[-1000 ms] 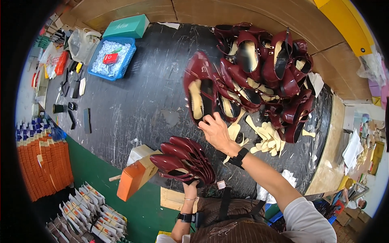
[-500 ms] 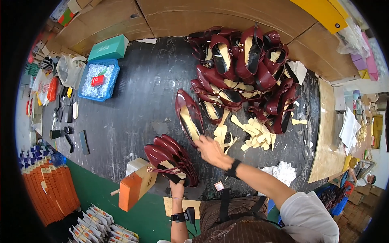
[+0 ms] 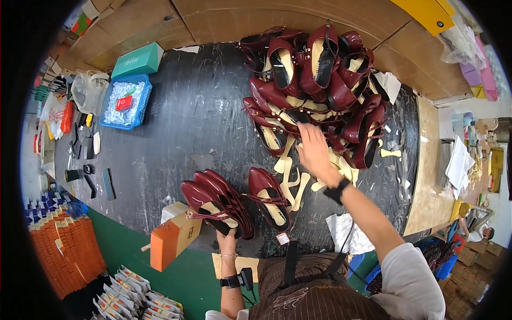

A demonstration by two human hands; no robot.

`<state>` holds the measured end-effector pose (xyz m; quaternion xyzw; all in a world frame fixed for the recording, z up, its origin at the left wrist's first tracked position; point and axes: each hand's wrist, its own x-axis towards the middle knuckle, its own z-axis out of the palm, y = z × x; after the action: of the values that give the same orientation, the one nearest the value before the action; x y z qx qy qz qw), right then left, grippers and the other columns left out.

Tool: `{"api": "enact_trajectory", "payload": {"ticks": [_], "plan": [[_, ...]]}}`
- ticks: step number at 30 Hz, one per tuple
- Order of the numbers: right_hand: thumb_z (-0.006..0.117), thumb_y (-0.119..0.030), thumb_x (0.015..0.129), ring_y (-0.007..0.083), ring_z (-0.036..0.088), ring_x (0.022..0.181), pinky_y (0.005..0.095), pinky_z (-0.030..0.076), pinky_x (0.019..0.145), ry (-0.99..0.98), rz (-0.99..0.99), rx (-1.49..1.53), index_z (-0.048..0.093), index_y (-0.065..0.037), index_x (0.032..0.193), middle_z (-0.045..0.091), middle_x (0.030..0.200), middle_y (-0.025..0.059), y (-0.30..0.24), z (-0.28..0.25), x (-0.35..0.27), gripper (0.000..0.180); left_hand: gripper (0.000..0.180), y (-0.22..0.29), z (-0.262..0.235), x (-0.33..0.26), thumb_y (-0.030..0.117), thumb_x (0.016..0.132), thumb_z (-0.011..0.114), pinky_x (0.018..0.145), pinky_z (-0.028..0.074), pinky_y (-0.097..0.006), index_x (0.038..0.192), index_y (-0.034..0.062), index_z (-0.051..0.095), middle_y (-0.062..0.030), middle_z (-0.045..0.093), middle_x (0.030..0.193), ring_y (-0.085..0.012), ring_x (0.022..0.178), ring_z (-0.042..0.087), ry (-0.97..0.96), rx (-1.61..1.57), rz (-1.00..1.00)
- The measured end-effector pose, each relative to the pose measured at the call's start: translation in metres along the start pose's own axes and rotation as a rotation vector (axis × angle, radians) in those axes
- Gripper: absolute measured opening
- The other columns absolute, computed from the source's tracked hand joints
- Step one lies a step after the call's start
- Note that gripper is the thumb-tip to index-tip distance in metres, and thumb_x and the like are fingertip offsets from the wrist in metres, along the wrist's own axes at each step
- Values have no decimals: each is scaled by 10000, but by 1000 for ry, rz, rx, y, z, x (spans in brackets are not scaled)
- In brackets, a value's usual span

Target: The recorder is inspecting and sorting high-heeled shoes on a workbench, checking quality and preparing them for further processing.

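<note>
My left hand (image 3: 228,241) is closed around the heel of a burgundy patent strap shoe (image 3: 200,195), the nearest of several standing close together by the table's front edge. To their right a single burgundy shoe (image 3: 269,198) lies on the tabletop, its toe pointing away from me. Over the near side of a large heap of similar shoes (image 3: 285,88), my right hand (image 3: 318,156) reaches out with fingers stretched and nothing visible in it. Whether its fingertips touch a shoe, I cannot tell. Cream insole pieces (image 3: 301,191) lie below and partly behind that hand.
On the black table (image 3: 181,114), a blue basket (image 3: 127,127) of clear packets stands at the left beside a teal box (image 3: 137,60). An orange-ended box (image 3: 170,240) sits at the front edge. White paper (image 3: 349,234) lies under my right forearm. Cardboard walls line the back.
My right hand has let go of the single shoe and moved away toward the heap. That shoe now lies nearer me, beside the group. My left hand keeps its hold.
</note>
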<state>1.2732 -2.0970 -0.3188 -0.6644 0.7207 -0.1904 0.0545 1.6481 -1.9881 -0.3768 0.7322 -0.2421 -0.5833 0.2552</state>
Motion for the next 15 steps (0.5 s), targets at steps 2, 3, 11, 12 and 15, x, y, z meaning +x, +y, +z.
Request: {"api": "enact_trajectory", "payload": {"ticks": [2, 3, 11, 12, 15], "plan": [[653, -86, 695, 292, 531, 1051, 471, 323, 1022, -124, 38, -142, 500, -15, 1187, 595, 1005, 152, 17, 17, 26, 521, 471, -28, -11, 18, -55, 722, 541, 566, 518, -265, 1174, 59, 481, -56, 590, 989, -166, 783, 623, -13, -29, 199], [653, -86, 695, 292, 531, 1051, 471, 323, 1022, -124, 45, -143, 500, -15, 1187, 595, 1005, 152, 26, 21, 33, 521, 471, -24, -7, 17, -55, 722, 541, 566, 518, -265, 1174, 59, 481, -56, 590, 989, -166, 783, 623, -18, -25, 199], [717, -188, 680, 335, 570, 817, 482, 334, 1021, -132, 31, 555, 588, -23, 830, 565, 746, 135, -17, -9, -16, 258, 707, 5, 1, -5, -105, 719, 551, 1010, 341, -294, 1373, -9, 298, -101, 479, 1268, -203, 1154, 482, -89, -66, 263], [701, -171, 669, 352, 511, 725, 463, 377, 962, -94, 20, 628, 560, -17, 790, 529, 714, 132, -43, -27, -30, 241, 679, 4, 0, -7, -104, 722, 547, 993, 355, -287, 1356, -3, 324, -92, 487, 1252, -195, 1138, 489, -80, -24, 313], [685, -136, 720, 282, 513, 693, 460, 396, 933, 48, -72, 505, 504, -56, 682, 490, 667, 96, -96, -31, -88, 202, 644, 7, 2, -13, -86, 734, 555, 1002, 340, -281, 1338, -4, 347, -87, 495, 1246, -188, 1141, 483, -77, 63, 363]]}}
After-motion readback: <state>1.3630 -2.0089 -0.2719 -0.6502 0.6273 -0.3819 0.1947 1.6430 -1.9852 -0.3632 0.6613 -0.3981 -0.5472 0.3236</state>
